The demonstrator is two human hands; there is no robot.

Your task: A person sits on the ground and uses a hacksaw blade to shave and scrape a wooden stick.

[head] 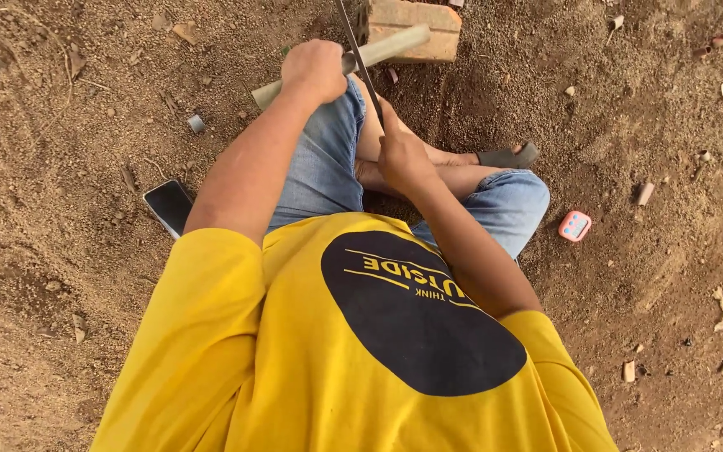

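The left hand point(315, 71) grips a pale pipe point(395, 43) on the brick point(416, 21) at 12 o'clock; the right hand point(403, 159) holds the saw blade point(360, 59) across it, pipe not cut through

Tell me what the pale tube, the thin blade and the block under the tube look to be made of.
Pale cylindrical tube: probably plastic pipe, smooth matt greenish-cream, held by the left hand. Thin dark blade: likely metal, narrow and straight, held by the right hand. Reddish rectangular block: seemingly fired clay brick, rough and dusty.
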